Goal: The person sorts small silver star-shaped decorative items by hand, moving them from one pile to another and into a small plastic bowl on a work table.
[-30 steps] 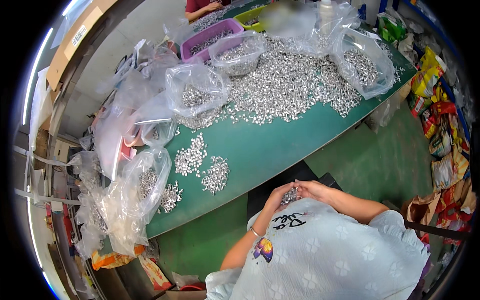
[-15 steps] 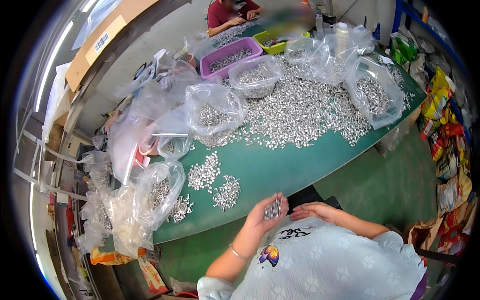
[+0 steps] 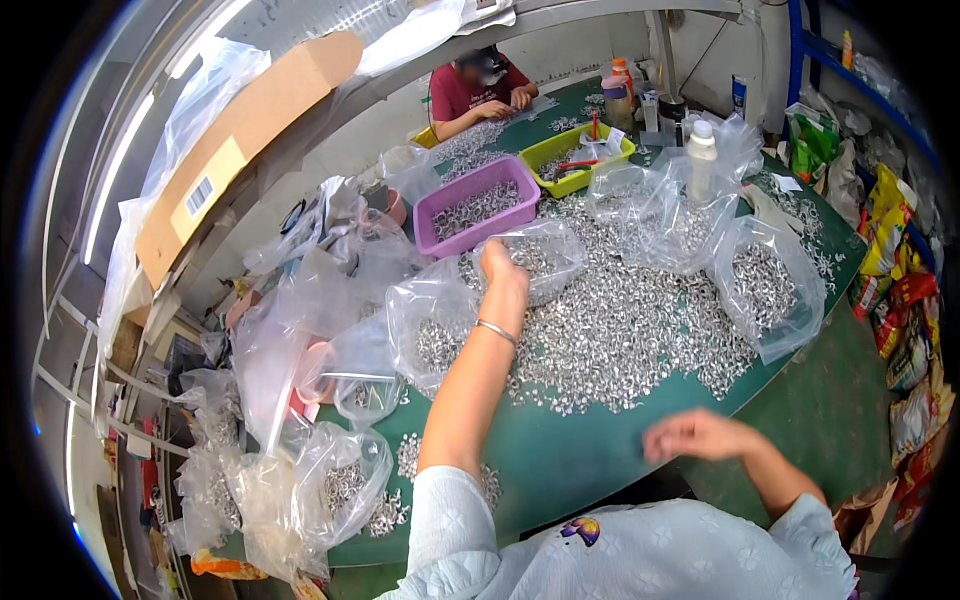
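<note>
My left hand (image 3: 503,265) reaches far over the table to a clear plastic bag (image 3: 560,262) of small silvery curved metal pieces. Its fingers are bunched and mostly turned away, so what they hold is hidden. A second open bag (image 3: 405,325) of such pieces stands beside my left forearm. My right hand (image 3: 695,436), a little blurred, hovers near the table's front edge with loose, apart fingers and nothing in it. To its far side spreads a wide heap of the metal pieces (image 3: 620,340). Small piles (image 3: 408,455) lie by my left forearm, partly covered by it.
A purple basket (image 3: 478,242) and a yellow-green basket (image 3: 560,190) stand at the back of the green table (image 3: 570,455). More filled bags (image 3: 765,285) sit at the right, with a white bottle (image 3: 702,160). Across the table, a person in a red shirt (image 3: 470,95) handles small pieces.
My left hand, which cupped metal pieces near my body, has stretched forward to the bag behind the heap. My right hand has moved away from my body to the right. The view has shifted.
</note>
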Demonstrator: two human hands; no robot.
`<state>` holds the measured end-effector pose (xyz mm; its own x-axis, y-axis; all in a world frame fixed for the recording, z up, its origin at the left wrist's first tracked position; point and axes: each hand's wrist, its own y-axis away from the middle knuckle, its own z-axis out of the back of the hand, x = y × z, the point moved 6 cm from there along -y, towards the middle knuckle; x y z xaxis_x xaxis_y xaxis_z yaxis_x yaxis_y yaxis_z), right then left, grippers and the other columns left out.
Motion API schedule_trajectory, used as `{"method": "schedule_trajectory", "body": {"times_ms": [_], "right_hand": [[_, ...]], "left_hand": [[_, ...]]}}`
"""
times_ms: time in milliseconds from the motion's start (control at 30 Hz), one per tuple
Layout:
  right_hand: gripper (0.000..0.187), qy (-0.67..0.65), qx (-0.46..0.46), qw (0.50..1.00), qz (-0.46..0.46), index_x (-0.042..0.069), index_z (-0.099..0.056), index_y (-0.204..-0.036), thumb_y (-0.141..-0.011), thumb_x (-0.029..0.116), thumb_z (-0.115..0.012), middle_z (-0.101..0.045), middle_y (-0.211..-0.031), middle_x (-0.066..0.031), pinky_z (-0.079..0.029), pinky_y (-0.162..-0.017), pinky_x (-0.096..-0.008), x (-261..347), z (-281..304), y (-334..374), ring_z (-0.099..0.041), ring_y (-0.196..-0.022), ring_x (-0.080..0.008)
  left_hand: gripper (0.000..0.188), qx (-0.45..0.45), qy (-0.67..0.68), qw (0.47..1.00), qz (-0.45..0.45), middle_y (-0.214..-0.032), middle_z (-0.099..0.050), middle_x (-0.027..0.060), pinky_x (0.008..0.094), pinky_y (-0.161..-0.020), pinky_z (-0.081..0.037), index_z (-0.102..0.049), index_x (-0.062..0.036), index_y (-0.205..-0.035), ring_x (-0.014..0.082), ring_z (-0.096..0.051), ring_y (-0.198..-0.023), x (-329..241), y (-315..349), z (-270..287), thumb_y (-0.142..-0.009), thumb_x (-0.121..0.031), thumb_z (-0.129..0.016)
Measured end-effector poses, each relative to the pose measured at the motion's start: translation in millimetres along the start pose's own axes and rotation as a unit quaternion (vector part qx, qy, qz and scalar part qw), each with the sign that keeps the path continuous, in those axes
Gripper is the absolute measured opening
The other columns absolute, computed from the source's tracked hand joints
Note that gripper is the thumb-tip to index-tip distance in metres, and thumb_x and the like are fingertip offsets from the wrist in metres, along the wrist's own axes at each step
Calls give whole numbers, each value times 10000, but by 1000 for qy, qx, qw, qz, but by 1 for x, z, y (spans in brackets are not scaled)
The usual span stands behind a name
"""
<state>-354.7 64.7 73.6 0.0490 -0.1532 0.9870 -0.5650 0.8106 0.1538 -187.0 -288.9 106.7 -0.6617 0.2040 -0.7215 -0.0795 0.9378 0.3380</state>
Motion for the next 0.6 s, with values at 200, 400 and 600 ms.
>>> {"method": "schedule_trajectory", "body": {"times_ms": [200, 400, 600], "right_hand": [[928, 216, -429, 875, 55, -15, -207, -1481, -816, 342, -748, -437, -1390, -223, -476, -930, -385, 62, 162, -153, -527, -1173, -274], [433, 315, -355, 880, 5, -89, -568, -1170, -887, 233, -626, -687, -922, -224, -553, -735, -426, 56, 188, -266, -688, -783, -316], [192, -437, -403, 803, -20, -47, -567, -1048, -956, 56, -435, -621, -831, -117, -545, -633, -344, 19, 186, -277, -625, -699, -215]], "left_hand": [[253, 169, -445, 868, -142, -1077, -603, 129, 394, -969, -382, -599, 55, -990, 240, -526, -1068, -30, 48, -26, -819, -118, -667], [280, -11, -575, 619, -535, -917, -647, 135, 362, -777, -476, -622, 79, -968, 212, -611, -888, -41, 56, 10, -859, -174, -673], [117, 123, -112, 981, 97, -760, -555, 41, 264, -522, -442, -547, 15, -1010, 133, -527, -637, 2, -43, 67, -938, -63, -499]]}}
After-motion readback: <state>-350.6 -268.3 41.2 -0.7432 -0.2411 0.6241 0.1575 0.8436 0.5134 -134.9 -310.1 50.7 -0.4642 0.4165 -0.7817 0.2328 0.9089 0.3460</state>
